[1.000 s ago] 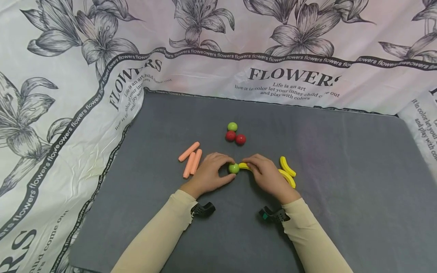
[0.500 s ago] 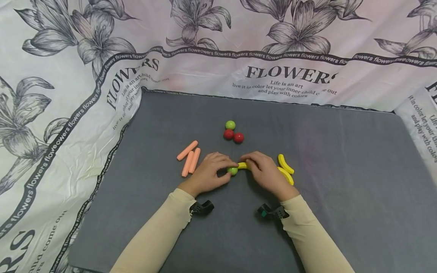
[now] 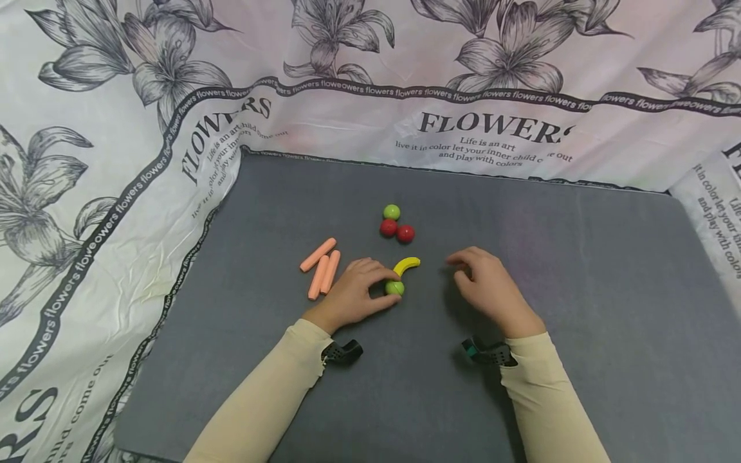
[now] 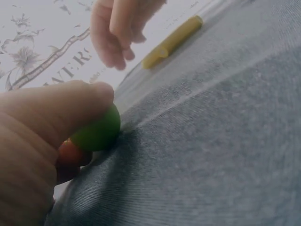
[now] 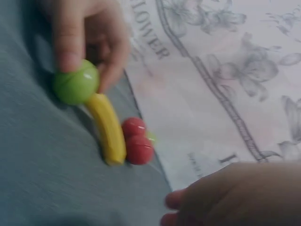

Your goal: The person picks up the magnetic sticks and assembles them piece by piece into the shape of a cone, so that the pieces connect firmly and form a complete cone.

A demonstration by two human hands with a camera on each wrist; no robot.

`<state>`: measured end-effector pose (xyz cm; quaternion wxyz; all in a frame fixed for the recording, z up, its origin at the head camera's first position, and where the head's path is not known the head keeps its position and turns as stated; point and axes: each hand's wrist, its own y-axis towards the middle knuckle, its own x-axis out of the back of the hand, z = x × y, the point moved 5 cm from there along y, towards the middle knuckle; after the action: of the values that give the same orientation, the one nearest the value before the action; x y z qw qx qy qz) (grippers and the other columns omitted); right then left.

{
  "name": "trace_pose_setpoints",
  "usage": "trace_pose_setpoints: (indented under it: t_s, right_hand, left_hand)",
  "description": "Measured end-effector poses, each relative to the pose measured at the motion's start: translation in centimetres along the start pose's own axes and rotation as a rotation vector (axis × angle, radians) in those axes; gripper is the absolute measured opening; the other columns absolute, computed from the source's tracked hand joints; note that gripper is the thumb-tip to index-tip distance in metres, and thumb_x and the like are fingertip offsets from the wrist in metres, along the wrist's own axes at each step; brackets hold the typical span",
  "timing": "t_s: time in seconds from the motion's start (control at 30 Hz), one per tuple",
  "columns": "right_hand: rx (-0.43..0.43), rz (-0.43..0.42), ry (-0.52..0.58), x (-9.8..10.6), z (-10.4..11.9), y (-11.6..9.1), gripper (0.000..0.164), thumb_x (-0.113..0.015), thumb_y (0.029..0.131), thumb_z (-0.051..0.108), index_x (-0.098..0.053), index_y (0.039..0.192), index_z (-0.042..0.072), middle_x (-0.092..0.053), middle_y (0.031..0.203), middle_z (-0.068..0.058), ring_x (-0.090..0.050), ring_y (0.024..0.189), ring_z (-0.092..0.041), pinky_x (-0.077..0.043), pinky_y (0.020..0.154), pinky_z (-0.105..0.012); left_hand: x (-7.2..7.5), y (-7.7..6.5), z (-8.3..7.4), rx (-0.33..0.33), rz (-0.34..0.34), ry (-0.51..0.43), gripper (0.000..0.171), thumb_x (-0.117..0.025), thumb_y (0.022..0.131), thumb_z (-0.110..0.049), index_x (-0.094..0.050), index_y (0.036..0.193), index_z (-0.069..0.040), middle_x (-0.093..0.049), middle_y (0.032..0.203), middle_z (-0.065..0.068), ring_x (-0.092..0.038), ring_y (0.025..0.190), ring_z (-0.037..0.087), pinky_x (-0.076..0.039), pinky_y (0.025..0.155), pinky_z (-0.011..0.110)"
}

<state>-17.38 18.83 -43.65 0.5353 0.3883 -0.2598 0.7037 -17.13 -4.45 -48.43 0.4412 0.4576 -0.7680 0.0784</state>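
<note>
My left hand [image 3: 359, 292] pinches a green ball [image 3: 395, 288] on the dark tabletop, thumb at its near side and fingers at the far side. A curved yellow toy banana [image 3: 408, 264] lies with one end at the ball, its other end pointing away and to the right. My right hand [image 3: 492, 286] hovers to the right with fingers loosely bent and nothing in them. In the left wrist view, more yellow toy bananas [image 4: 176, 40] lie near the right hand's fingers; in the head view that hand hides them.
Beyond the hands, two red balls [image 3: 397, 230] and another green ball [image 3: 392, 212] sit in a cluster. Three salmon-coloured sticks [image 3: 320, 270] lie just left of the left hand. A flower-printed sheet [image 3: 347, 128] rises along the back and left edges of the table [image 3: 608, 289].
My right hand has let go of the toy banana and moved right. The banana has swung from pointing sideways to pointing away from me. My left hand stays at the green ball.
</note>
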Motion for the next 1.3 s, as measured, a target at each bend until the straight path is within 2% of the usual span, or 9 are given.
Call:
trace_pose_setpoints:
  t_s: [0.2, 0.3, 0.47, 0.57, 0.7, 0.83, 1.07, 1.3]
  right_hand:
    - [-0.03, 0.112, -0.073, 1.7, -0.2, -0.4, 0.03, -0.057, 0.089, 0.003, -0.069, 0.116, 0.003, -0.066, 0.106, -0.013, -0.062, 0.089, -0.027, -0.051, 0.076, -0.045]
    - [-0.029, 0.16, -0.093, 2.3, -0.1, -0.5, 0.028, -0.062, 0.088, 0.005, -0.07, 0.114, 0.001, -0.068, 0.096, -0.012, -0.064, 0.083, -0.025, -0.052, 0.072, -0.044]
    - [-0.122, 0.249, -0.08, 2.5, -0.9, -1.1, 0.029, -0.069, 0.089, 0.015, -0.068, 0.115, 0.001, -0.063, 0.074, -0.006, -0.056, 0.061, -0.017, -0.047, 0.056, -0.034]
    - [-0.139, 0.272, -0.066, 2.3, -1.5, -1.3, 0.026, -0.069, 0.089, 0.015, -0.07, 0.111, 0.0, -0.061, 0.072, -0.005, -0.054, 0.056, -0.015, -0.045, 0.052, -0.031]
    - [-0.115, 0.271, -0.068, 2.0, -1.8, -1.3, 0.019, -0.068, 0.088, 0.012, -0.073, 0.103, 0.0, -0.067, 0.081, -0.009, -0.056, 0.059, -0.014, -0.048, 0.053, -0.03]
    - [-0.108, 0.265, -0.092, 1.4, -2.1, -1.2, 0.016, -0.068, 0.088, 0.011, -0.074, 0.098, 0.001, -0.069, 0.082, -0.007, -0.057, 0.056, -0.012, -0.048, 0.053, -0.03]
    - [-0.099, 0.248, -0.137, 0.7, -2.0, -0.9, 0.015, -0.07, 0.087, 0.02, -0.07, 0.089, 0.006, -0.059, 0.066, 0.001, -0.05, 0.053, -0.012, -0.042, 0.052, -0.03]
    - [-0.095, 0.164, -0.088, 0.3, -1.4, -0.3, 0.018, -0.07, 0.086, 0.024, -0.062, 0.08, 0.009, -0.056, 0.068, 0.0, -0.049, 0.057, -0.015, -0.041, 0.053, -0.031]
  left_hand:
    - [0.1, 0.0, 0.0, 0.008, -0.015, 0.029, 0.035, -0.073, 0.084, -0.05, -0.069, 0.111, -0.027, -0.062, 0.102, -0.015, -0.051, 0.099, 0.005, -0.033, 0.104, 0.031]
    - [0.2, -0.1, -0.1, 0.007, -0.026, 0.053, 0.036, -0.071, 0.085, -0.051, -0.07, 0.111, -0.028, -0.06, 0.101, -0.013, -0.052, 0.1, 0.006, -0.032, 0.105, 0.033]
    - [0.2, -0.3, -0.4, -0.021, -0.024, 0.087, 0.027, -0.063, 0.091, -0.039, -0.069, 0.114, -0.025, -0.055, 0.097, -0.01, -0.05, 0.093, 0.008, -0.029, 0.107, 0.037]
    - [0.2, -0.2, -0.6, -0.039, -0.024, 0.093, 0.027, -0.063, 0.09, -0.033, -0.068, 0.115, -0.024, -0.053, 0.096, -0.007, -0.048, 0.091, 0.01, -0.03, 0.104, 0.039]
    - [0.1, -0.1, -0.6, -0.057, -0.039, 0.099, 0.025, -0.067, 0.089, -0.035, -0.07, 0.112, -0.026, -0.048, 0.095, -0.007, -0.042, 0.089, 0.011, -0.032, 0.095, 0.038]
    - [0.0, 0.0, -0.8, -0.076, -0.055, 0.115, 0.025, -0.069, 0.088, -0.04, -0.071, 0.109, -0.027, -0.043, 0.097, -0.005, -0.038, 0.09, 0.014, -0.03, 0.087, 0.038]
    - [-0.3, 0.1, -0.8, -0.078, -0.053, 0.125, 0.025, -0.07, 0.087, -0.042, -0.071, 0.108, -0.028, -0.042, 0.096, -0.005, -0.037, 0.088, 0.013, -0.029, 0.084, 0.037]
    - [-0.5, 0.0, -0.7, -0.065, -0.038, 0.091, 0.025, -0.069, 0.088, -0.043, -0.07, 0.106, -0.026, -0.049, 0.09, -0.005, -0.037, 0.078, 0.01, -0.034, 0.075, 0.029]
